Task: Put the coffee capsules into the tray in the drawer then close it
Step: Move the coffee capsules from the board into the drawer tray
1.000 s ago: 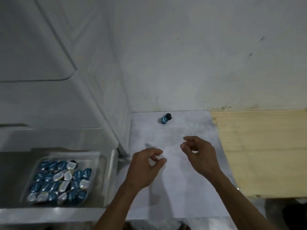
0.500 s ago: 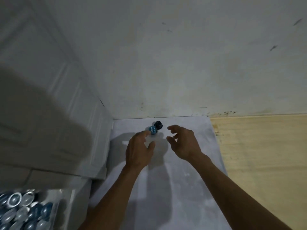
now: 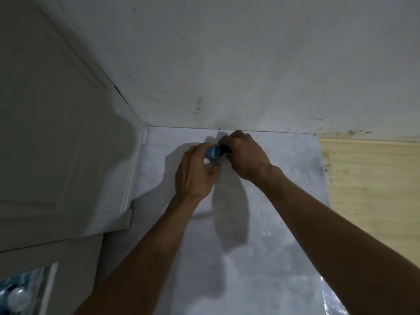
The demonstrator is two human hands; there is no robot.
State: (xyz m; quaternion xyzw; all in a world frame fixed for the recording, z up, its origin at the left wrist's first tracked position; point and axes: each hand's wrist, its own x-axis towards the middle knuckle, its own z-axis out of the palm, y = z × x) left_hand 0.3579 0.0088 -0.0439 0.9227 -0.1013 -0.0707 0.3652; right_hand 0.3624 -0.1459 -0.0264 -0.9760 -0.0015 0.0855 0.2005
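The left hand point(image 3: 195, 173) pinches a blue coffee capsule point(image 3: 214, 152) with a printed foil top, between fingers and thumb. Just right of it, the right hand point(image 3: 244, 158) curls round a black capsule point(image 3: 225, 148), mostly hidden.

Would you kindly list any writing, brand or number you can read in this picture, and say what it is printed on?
Blue capsule, held by the left hand: pale marks on its foil lid, too small and blurred to read.
Dark capsule under the right hand: no print visible.
Nothing else bears legible text.
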